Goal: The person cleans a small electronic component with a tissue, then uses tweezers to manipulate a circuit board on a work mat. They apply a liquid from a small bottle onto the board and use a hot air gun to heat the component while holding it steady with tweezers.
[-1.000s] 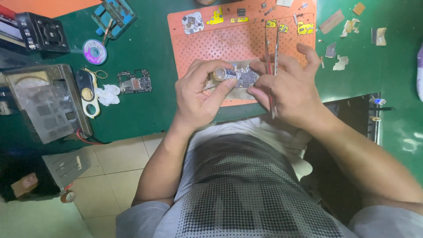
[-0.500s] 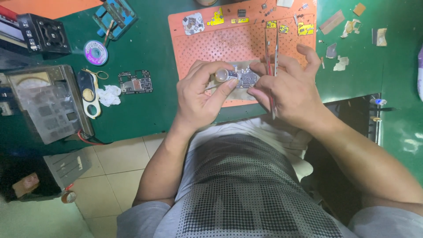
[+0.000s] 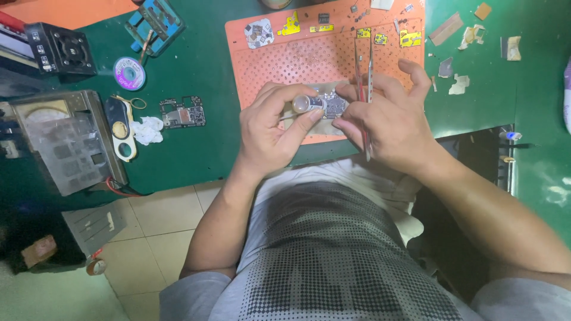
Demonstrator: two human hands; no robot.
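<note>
Green bench (image 3: 208, 142) over tiled floor, orange mat (image 3: 315, 53) far centre, left hand (image 3: 270, 131) and right hand (image 3: 386, 128) pinching small circuit board (image 3: 333, 106) there, tweezers (image 3: 364, 89) in right, spare board (image 3: 182, 113) left, tissue (image 3: 146, 129) beside it.

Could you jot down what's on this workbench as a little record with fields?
Left hand: holds a small round metal-capped piece against a small circuit board
Right hand: holds tweezers, touches the same board
Surface: orange perforated mat on green bench
Nearby: another circuit board, purple spool, white tissue
</note>
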